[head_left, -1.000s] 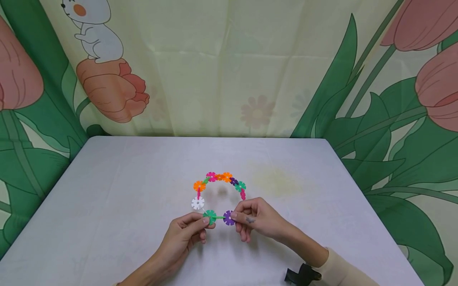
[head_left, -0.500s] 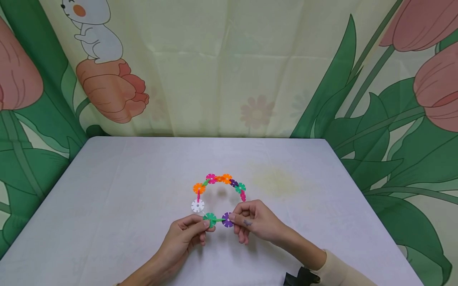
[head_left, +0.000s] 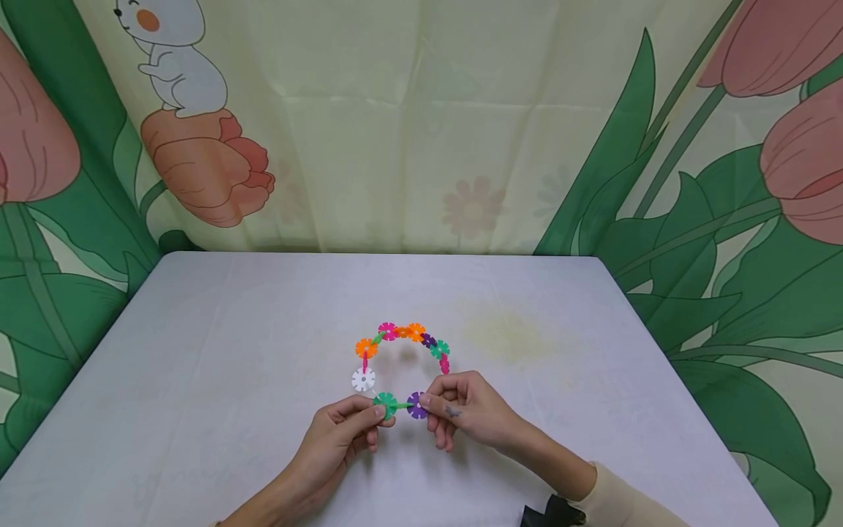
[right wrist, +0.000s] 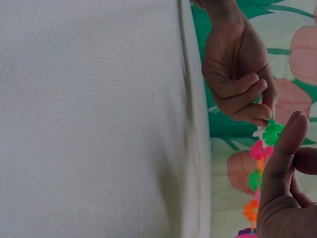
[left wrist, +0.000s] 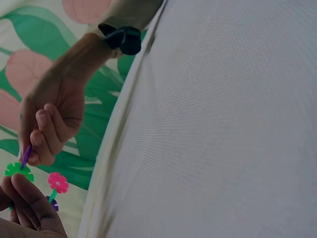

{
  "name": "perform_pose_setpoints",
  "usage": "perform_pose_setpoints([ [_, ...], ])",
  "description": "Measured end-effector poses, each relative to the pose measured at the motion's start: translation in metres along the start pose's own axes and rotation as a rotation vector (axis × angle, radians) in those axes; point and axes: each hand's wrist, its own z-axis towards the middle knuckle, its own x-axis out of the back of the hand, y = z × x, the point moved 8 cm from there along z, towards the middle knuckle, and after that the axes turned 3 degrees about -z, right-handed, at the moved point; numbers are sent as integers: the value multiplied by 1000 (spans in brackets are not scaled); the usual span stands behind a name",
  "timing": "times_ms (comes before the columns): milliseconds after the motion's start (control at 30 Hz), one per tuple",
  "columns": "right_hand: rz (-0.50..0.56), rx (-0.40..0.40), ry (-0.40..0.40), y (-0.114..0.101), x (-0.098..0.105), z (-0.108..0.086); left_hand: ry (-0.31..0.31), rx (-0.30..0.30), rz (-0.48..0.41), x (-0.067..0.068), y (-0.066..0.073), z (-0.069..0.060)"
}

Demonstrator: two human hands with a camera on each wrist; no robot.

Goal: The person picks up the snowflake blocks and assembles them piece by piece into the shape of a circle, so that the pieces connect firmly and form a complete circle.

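Note:
A ring of colourful snowflake discs, slotted together, hangs above the table in the head view. My left hand [head_left: 339, 435] pinches a teal green disc [head_left: 383, 400] at the ring's near side. Right of it, thumb and finger of my right hand [head_left: 470, 410] grip a purple disc [head_left: 415, 405]. A bright green disc [head_left: 402, 405], seen edge-on, links these two. On the left side are a white disc [head_left: 363, 379] and an orange disc [head_left: 366, 348]. A pink disc [head_left: 445, 364] meets the right hand, whose fingers hide the ring there.
A white-covered table [head_left: 230, 366] spreads beneath the hands, with a faint yellowish stain [head_left: 507, 335] to the right. Behind it hangs a printed curtain [head_left: 395, 132] with tulips and a rabbit. A black strap [head_left: 553, 512] sits by the right sleeve.
The right hand has shifted slightly left and down, with the purple disc. The ring's far side has dropped a little in view. My left hand stays almost still.

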Motion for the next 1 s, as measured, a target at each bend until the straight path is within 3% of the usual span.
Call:
perform_pose_setpoints([
  [333,-92,6,38,-1,7,-1,1,-13,-3,3,2,0],
  [433,-114,-13,161,1,22,-2,-10,-19,-8,3,3,-1],
  [567,-99,-84,438,9,51,-2,-30,-28,-12,3,5,-2],
  [667,-71,-127,541,14,66,1,-34,-26,-9,3,6,-2],
  [767,-52,-141,493,17,70,6,-32,-22,-1,3,5,-2],
  [1000,14,-93,330,21,65,12,-17,-7,9,5,4,-3],
])
